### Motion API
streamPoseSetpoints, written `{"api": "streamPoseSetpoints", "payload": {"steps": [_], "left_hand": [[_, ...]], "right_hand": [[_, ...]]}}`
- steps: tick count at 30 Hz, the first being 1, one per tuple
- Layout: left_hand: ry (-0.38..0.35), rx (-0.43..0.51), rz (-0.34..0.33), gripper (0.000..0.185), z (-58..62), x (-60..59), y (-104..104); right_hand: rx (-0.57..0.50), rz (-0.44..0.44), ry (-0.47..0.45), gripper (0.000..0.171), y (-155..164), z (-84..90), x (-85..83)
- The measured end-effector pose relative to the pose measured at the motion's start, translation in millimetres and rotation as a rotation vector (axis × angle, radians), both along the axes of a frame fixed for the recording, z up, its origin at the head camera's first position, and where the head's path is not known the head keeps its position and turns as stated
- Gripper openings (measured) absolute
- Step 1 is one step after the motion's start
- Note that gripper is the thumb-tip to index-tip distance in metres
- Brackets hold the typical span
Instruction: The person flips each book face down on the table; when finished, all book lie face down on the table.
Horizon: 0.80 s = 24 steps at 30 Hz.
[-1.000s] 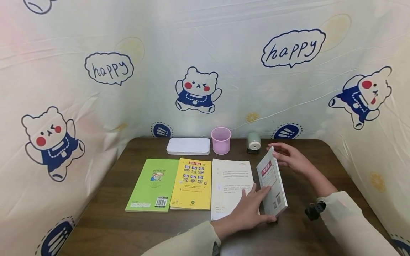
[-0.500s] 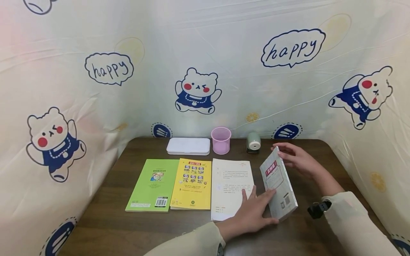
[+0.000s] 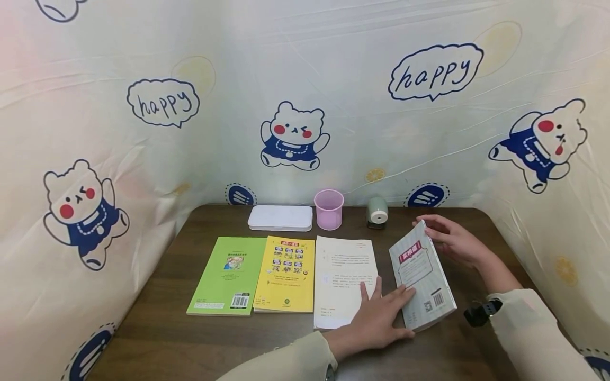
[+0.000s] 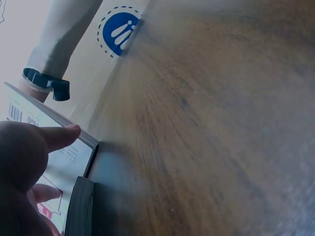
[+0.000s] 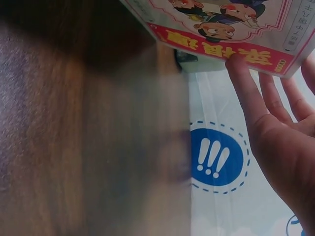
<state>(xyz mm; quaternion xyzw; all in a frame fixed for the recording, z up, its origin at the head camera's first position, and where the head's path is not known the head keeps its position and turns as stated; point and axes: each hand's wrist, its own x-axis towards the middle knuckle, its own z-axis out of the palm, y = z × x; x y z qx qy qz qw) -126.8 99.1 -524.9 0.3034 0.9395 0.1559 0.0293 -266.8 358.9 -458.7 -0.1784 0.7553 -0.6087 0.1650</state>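
A book (image 3: 419,275) with a pale cover and red title label stands tilted at the right of the table, its back cover facing left and up. My right hand (image 3: 455,241) pinches its far edge; in the right wrist view the fingers (image 5: 246,88) reach around the illustrated front cover (image 5: 216,34). My left hand (image 3: 374,320) rests its extended fingers on the back cover, the thumb by the near lower edge. Under and beside that hand lies a white book (image 3: 344,275), partly covered. Left of it lie a yellow book (image 3: 286,275) and a green book (image 3: 231,275).
Along the back of the brown table (image 3: 157,317) stand a white case (image 3: 280,218), a pink cup (image 3: 329,210) and a small green device (image 3: 378,212), perhaps a pencil sharpener. A patterned curtain (image 3: 305,79) closes off the back and sides.
The tilted book has moved to the right and leaned further down toward the right, its back cover turning upward. Both hands have shifted right with it. The other books stay put.
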Motion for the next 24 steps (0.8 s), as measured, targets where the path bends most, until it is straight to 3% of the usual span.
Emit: {"api": "streamPoseSetpoints", "payload": {"steps": [15, 24], "left_hand": [[-0.001, -0.083, -0.026, 0.078, -2.1, 1.4, 0], [-0.005, -0.105, -0.053, 0.063, -1.3, -1.2, -1]], "right_hand": [[-0.019, -0.025, -0.067, 0.053, 12, -16.5, 0.1], [0.034, -0.001, -0.073, 0.059, 17, -27.3, 0.1]]}}
